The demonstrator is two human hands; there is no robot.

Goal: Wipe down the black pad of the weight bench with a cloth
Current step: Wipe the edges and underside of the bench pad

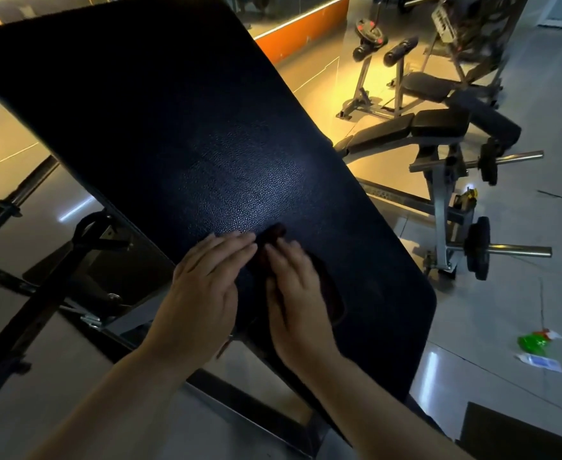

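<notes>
Rightward, beyond the black pad (pixel 160 121), another bench (pixel 409 127) and a green bottle (pixel 534 340).

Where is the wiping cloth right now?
In the head view, the dark cloth lies on the near end of the black pad, under the right hand, with the left hand just beside it.

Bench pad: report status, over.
Left hand open, flat on pad beside cloth. Right hand open, pressing cloth onto pad. No obstruction seen ahead of cloth.
</notes>
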